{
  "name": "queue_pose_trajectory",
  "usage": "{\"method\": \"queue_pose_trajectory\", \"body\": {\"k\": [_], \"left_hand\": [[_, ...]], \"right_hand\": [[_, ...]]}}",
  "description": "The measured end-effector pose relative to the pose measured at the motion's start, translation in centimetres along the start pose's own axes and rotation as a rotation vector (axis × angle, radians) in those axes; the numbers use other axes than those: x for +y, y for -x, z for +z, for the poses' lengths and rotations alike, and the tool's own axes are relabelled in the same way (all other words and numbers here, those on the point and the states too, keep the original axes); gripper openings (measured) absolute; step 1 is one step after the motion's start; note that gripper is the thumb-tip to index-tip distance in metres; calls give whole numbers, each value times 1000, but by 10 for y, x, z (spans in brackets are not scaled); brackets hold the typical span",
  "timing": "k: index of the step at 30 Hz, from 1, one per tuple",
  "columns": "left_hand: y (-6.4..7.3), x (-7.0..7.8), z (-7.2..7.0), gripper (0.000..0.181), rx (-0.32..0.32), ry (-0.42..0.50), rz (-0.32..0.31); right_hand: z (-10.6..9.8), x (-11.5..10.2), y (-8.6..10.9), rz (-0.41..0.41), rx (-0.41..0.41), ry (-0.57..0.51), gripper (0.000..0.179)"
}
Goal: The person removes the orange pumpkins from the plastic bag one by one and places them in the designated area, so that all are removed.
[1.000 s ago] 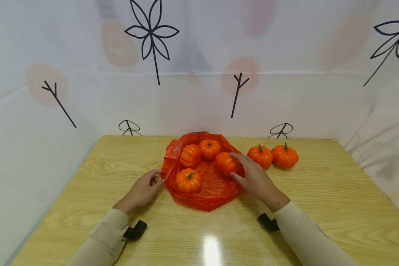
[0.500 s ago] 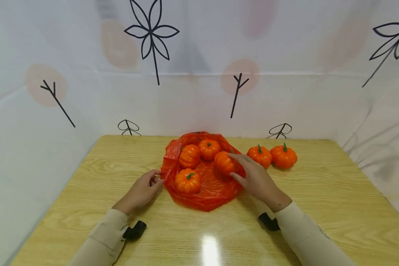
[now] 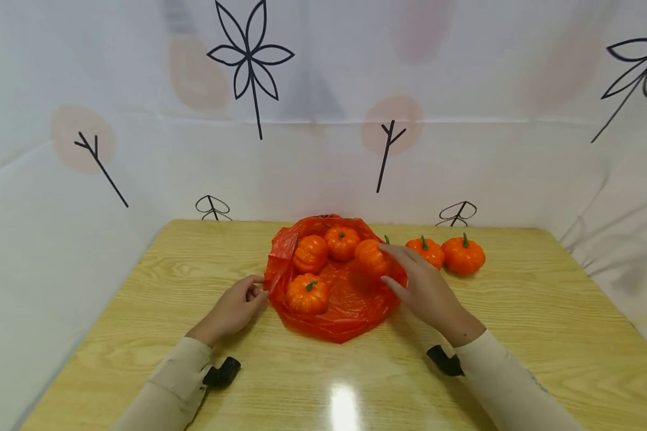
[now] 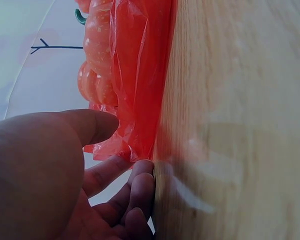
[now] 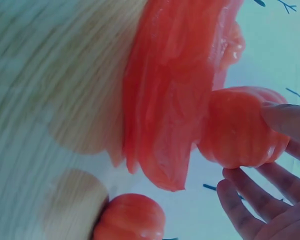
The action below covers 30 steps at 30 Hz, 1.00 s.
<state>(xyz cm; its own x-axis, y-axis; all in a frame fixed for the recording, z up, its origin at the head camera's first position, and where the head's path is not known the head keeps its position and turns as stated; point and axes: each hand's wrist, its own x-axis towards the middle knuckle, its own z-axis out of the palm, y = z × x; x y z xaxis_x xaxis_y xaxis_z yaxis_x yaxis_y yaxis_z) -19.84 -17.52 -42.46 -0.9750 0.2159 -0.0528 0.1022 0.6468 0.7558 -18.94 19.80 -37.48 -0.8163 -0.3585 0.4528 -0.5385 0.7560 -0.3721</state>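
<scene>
Pumpkin (image 3: 370,257) gripped by right hand (image 3: 428,293) at bag (image 3: 336,332) near surface's (image 3: 544,311) far edge, left hand's (image 3: 234,308) hold unclear; likely mid-transfer, steady carry needed.

Three pumpkins (image 3: 308,294) in the bag (image 3: 350,314), two pumpkins (image 3: 463,256) to its right

We see a pale wood-grained counter (image 3: 156,299), with a bright glare (image 3: 343,407) on its near middle. Along its far side we have a white backdrop (image 3: 313,161), drawn on in black lines: a big flower (image 3: 249,55) left of centre, a second flower (image 3: 644,57) at the far right, a slanting twig (image 3: 103,170) on the left, a forked twig (image 3: 385,157) right of centre. We notice faint shadows (image 3: 614,221) on the right and a peach blot (image 3: 81,140) on the left.
</scene>
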Motion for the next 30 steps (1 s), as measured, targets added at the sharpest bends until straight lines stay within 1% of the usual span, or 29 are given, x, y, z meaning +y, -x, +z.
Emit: {"method": "queue_pose_trajectory", "body": {"k": [6,11,16,20,23,30], "left_hand": [[2,0,0,34,3,-2,-12],[3,2,0,35,5,12,-7],[2,3,1,36,-1,11,-8],[-1,3,2,33,5,6,-18],[-3,1,3,32,8,7,-16],[-1,1,1,35,5,2,-15]], "right_hand": [[-3,0,2,-47,64,22,65],[-8,1,1,-76,117,54,67],[-13,3,3,-69,132,75,67],[-17,6,3,-49,129,89,67],[-19,10,3,-44,143,103,67],[-23,20,3,-75,200,151,67]]}}
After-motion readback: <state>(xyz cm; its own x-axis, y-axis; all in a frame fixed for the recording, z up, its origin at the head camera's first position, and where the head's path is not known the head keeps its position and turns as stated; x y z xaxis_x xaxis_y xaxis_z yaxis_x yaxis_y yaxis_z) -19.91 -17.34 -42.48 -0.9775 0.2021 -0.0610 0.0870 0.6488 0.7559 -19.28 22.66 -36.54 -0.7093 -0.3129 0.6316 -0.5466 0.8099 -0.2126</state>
